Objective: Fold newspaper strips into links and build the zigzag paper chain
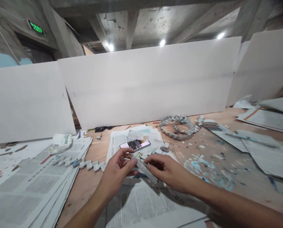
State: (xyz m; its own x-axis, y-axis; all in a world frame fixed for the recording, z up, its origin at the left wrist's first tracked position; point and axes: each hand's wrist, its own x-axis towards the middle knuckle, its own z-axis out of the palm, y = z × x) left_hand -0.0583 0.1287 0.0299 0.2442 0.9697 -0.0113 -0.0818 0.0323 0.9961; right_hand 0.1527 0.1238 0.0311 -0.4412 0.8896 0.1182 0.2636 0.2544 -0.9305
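My left hand (120,165) pinches the upper end of a narrow folded newspaper strip (146,172) between thumb and fingers. On the strip's other side, my right hand (164,169) is closed with its thumb and fingertips at the edge. The strip slants down to the right, above sheets of newspaper (136,202). Just beyond my hands a phone (141,146) with a lit screen lies on papers. A zigzag chain of folded paper links (85,164) runs left of my left hand. Small folded paper pieces (164,148) lie behind my right hand.
A coiled paper chain (176,136) rests on the wooden table (198,150) near the white board (151,82). Stacked newspapers (43,183) and a crumpled plastic bag (61,142) are at left. Paper strips (212,125) and more newspaper sheets (272,155) lie at right.
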